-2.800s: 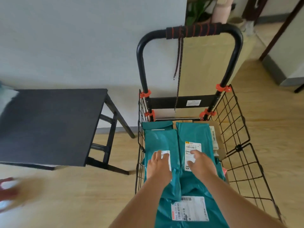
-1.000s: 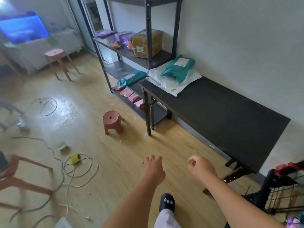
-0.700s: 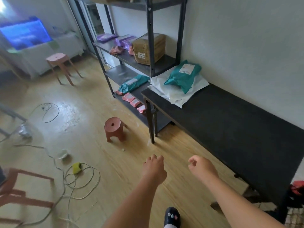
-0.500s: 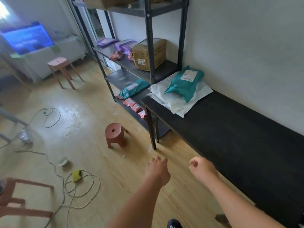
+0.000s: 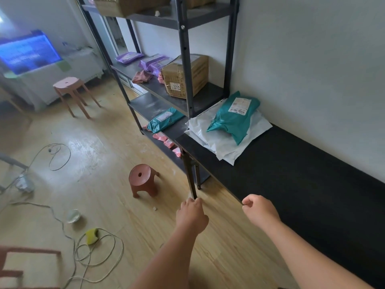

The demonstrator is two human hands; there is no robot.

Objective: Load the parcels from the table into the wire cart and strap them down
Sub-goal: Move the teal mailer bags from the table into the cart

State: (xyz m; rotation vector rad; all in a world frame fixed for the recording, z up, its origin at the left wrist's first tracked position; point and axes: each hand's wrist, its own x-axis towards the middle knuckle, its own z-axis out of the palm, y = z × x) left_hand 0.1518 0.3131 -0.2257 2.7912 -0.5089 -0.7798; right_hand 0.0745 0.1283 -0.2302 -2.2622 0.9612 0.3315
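Nearest: left grip (image 5: pixel 191 217) and right grip (image 5: pixel 260 211), both loosely curled, holding nothing, the right at the edge of the long black counter (image 5: pixel 291 174). Farther along it, teal plastic mailer parcel (image 5: pixel 231 119) lying atop white plastic mailer bags (image 5: pixel 225 143), beside dark metal shelving (image 5: pixel 183 59).

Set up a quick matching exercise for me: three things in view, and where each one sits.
Things:
1. cardboard box
2. white bags
3. brown stool

Places:
A. on the floor
B. on the black table, under a teal parcel
C. on a rack shelf

Pairs: 1-C, 2-B, 3-A.
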